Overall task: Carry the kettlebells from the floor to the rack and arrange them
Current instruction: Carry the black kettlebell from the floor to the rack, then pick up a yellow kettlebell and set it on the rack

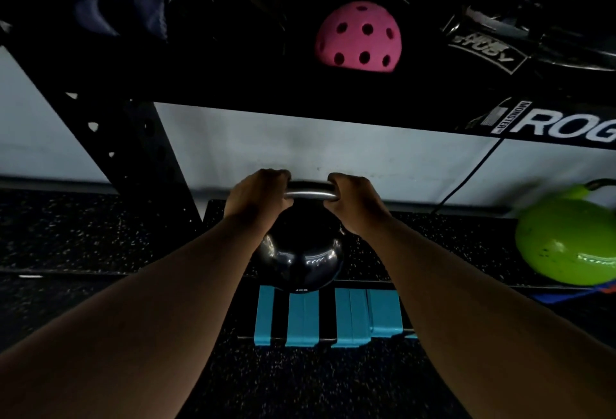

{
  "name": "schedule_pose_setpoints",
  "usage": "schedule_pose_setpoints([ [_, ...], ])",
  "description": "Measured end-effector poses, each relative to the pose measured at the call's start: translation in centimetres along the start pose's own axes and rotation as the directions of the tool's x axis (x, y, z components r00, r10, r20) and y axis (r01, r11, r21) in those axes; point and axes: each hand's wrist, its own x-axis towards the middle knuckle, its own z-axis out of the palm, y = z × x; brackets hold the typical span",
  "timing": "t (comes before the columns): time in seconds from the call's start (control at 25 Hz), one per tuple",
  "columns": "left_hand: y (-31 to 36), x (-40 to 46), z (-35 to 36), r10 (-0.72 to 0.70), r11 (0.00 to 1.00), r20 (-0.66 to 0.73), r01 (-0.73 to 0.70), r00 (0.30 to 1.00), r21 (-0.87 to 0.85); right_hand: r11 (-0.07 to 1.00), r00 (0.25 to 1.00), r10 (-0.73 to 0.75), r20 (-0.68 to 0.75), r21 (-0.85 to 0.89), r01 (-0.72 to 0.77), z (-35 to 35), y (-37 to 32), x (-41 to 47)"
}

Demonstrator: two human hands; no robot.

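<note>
A glossy black kettlebell [301,258] with a silver handle sits at the middle of the view, over the front of the rack's low speckled shelf [440,251]. My left hand [256,195] grips the handle's left end and my right hand [353,201] grips its right end. Whether the kettlebell's base touches the shelf is hidden. A bright green kettlebell [566,241] stands on the same shelf at the far right, partly cut off by the frame edge.
The black rack's upper shelf [300,98] hangs close overhead, holding a pink perforated ball [358,38] and dark gear. A perforated upright [146,158] stands at left. Blue tape strips [326,317] mark the shelf's front edge. A black cable [473,175] runs down the white wall.
</note>
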Motion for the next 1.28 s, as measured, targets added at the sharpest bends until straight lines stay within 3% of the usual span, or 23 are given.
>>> schedule_pose_setpoints([
  [0.2,-0.5,0.2,0.3,-0.031,0.999,-0.037,0.030,0.999,-0.032,0.999,0.999,-0.037,0.027,-0.002,0.037,-0.1,0.3,0.8],
  [0.32,-0.6,-0.2,0.1,-0.034,0.981,0.065,0.046,0.997,-0.189,0.999,0.996,-0.015,0.090,-0.051,0.019,-0.6,0.3,0.5],
  [0.44,-0.8,-1.7,-0.8,-0.039,0.944,0.166,0.091,0.985,-0.318,0.974,0.992,-0.028,0.123,-0.222,0.055,-1.7,-0.5,0.4],
  [0.6,-3.4,-6.6,-3.1,-0.164,0.961,0.177,0.198,0.971,-0.194,0.919,0.960,-0.260,0.105,-0.277,0.279,-2.2,-4.9,-0.8],
  [0.72,-6.4,-11.3,-5.0,-0.265,0.948,0.208,0.294,0.941,-0.122,0.790,0.868,-0.474,0.147,-0.363,0.493,-0.5,-9.0,-2.4],
  [0.84,-10.2,-18.0,-6.4,-0.358,0.922,0.253,0.383,0.899,-0.056,0.724,0.782,-0.568,0.255,-0.296,0.622,3.6,-13.8,-5.3],
  [1.0,-15.8,-31.8,-6.1,-0.559,0.798,0.354,0.602,0.750,-0.015,0.743,0.711,-0.566,0.417,-0.116,0.659,12.0,-20.4,-12.3],
  [1.28,-20.1,-60.3,-1.3,-0.765,0.458,0.509,0.889,0.395,-0.001,0.680,0.458,-0.542,0.705,0.047,0.732,28.8,-27.3,-29.0],
])
